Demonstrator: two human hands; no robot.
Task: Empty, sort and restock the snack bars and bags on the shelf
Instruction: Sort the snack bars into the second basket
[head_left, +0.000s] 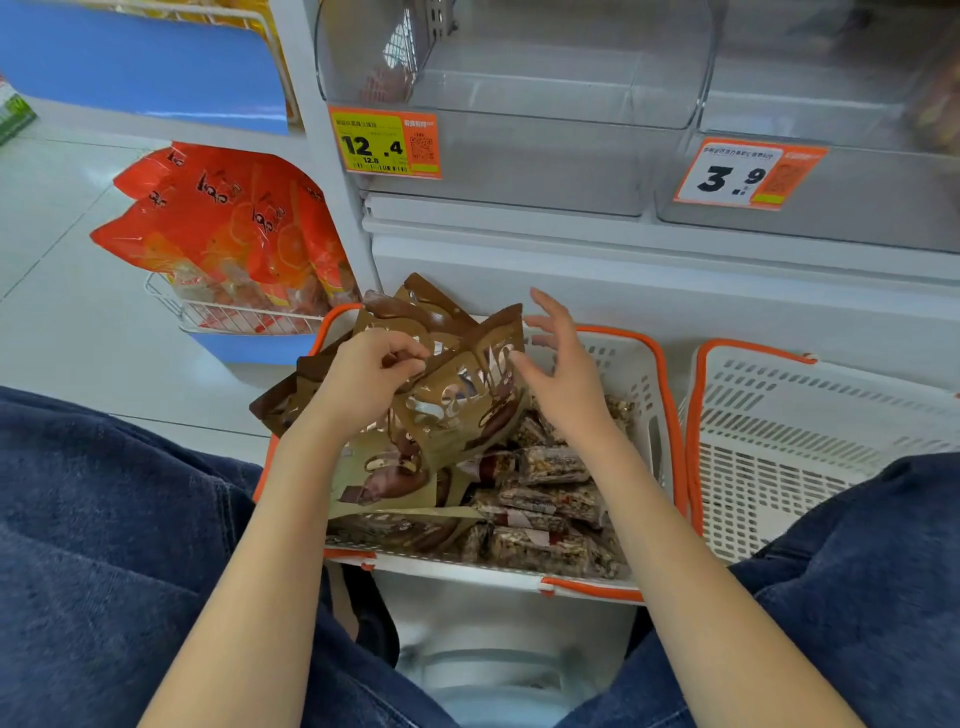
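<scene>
Here, seen from the head camera, the left hand (371, 374) pinches a fan of brown snack bags (457, 374) above the white basket with orange rim (667, 415), which holds more brown bags and clear-wrapped snack bars (550, 499). The right hand (563, 364) hovers just beside the bags, fingers spread and grasping nothing. Above stand two clear shelf bins (545, 88) with price tags (387, 141).
</scene>
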